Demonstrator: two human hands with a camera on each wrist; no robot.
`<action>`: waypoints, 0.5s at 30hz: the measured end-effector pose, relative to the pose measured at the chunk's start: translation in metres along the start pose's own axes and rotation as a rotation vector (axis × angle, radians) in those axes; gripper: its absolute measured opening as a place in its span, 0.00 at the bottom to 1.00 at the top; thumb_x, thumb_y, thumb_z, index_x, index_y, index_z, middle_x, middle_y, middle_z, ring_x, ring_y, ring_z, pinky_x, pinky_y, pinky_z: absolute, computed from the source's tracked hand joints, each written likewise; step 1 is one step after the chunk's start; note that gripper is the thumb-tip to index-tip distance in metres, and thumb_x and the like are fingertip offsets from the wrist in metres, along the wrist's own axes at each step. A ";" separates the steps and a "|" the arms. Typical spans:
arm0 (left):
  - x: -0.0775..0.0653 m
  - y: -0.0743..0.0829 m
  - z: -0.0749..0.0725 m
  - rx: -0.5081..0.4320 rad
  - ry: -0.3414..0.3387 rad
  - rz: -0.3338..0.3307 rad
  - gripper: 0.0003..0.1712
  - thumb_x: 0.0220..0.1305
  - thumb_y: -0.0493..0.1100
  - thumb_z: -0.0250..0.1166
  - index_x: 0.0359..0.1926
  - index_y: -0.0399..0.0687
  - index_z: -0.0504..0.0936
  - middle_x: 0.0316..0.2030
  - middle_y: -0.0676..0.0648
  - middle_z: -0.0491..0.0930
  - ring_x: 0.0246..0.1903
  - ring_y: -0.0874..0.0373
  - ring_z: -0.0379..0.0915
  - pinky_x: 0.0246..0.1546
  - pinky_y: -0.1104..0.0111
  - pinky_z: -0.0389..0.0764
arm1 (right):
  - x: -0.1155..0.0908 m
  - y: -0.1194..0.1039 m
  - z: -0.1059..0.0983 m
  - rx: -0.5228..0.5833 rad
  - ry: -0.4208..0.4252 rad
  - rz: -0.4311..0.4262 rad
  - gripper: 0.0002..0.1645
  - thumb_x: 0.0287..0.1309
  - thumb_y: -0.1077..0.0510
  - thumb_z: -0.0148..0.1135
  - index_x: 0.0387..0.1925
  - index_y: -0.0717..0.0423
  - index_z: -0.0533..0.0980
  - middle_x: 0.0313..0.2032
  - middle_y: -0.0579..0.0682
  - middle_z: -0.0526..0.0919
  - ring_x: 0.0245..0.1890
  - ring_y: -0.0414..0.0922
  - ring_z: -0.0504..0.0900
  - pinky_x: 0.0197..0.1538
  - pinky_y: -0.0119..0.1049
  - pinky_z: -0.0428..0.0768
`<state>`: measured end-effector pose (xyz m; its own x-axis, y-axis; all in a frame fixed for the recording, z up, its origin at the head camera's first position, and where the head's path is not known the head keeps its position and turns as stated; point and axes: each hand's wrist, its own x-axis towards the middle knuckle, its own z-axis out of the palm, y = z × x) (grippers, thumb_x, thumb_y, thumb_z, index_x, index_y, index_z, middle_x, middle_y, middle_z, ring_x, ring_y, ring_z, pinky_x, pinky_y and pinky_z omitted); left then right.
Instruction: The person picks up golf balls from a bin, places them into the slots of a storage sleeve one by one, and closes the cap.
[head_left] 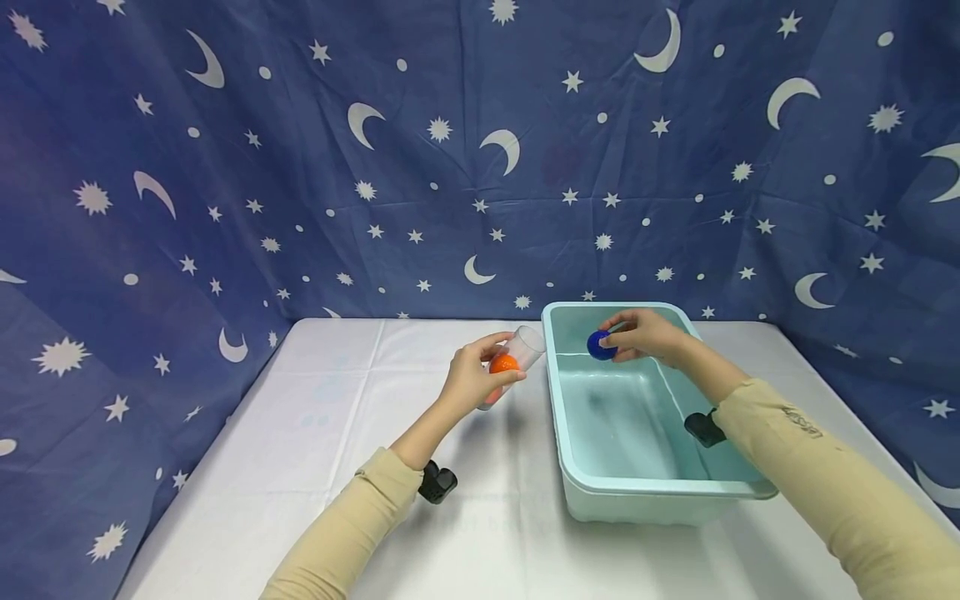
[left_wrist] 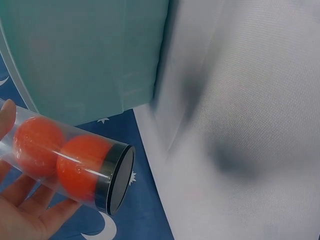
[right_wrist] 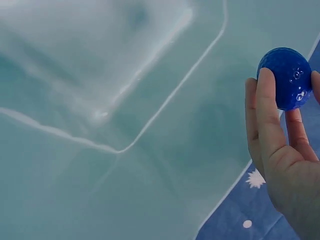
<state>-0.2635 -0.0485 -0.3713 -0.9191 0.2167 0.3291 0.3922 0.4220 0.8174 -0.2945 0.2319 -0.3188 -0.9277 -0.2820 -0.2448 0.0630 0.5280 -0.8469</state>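
My left hand (head_left: 471, 373) grips a clear plastic tube (head_left: 528, 340), held tilted above the table just left of the basin. Two orange balls (left_wrist: 82, 167) sit one behind the other inside the tube, against its dark end cap (left_wrist: 119, 179). The tube's other end points up and to the right in the head view. Over the far part of the basin, my right hand (head_left: 651, 335) pinches a shiny blue ball (right_wrist: 285, 78) between thumb and fingers. Water droplets show on the blue ball in the right wrist view.
A pale teal basin (head_left: 567, 450) stands on the right half of the white-covered table (head_left: 315, 417), with water in it. Behind the table hangs a dark blue cloth (head_left: 435, 167) printed with moons and stars. Small black cameras (head_left: 437, 482) are strapped at both wrists.
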 end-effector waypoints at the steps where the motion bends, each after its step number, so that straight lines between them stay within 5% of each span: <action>1: 0.000 0.000 0.000 -0.001 -0.001 0.001 0.33 0.46 0.40 0.76 0.57 0.48 0.78 0.45 0.40 0.84 0.45 0.48 0.79 0.47 0.59 0.80 | -0.001 -0.001 0.000 0.014 -0.002 -0.008 0.27 0.61 0.61 0.57 0.58 0.72 0.64 0.55 0.69 0.70 0.40 0.42 0.82 0.43 0.32 0.83; 15: 0.001 0.001 0.003 -0.001 -0.017 -0.012 0.34 0.45 0.40 0.76 0.57 0.49 0.78 0.45 0.40 0.84 0.44 0.48 0.80 0.47 0.59 0.79 | -0.013 -0.024 0.006 0.181 0.006 -0.081 0.29 0.63 0.62 0.56 0.62 0.71 0.61 0.55 0.64 0.67 0.41 0.41 0.81 0.48 0.36 0.82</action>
<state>-0.2636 -0.0450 -0.3712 -0.9228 0.2267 0.3115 0.3814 0.4241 0.8214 -0.2821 0.2180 -0.2983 -0.9347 -0.3125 -0.1695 0.0525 0.3503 -0.9352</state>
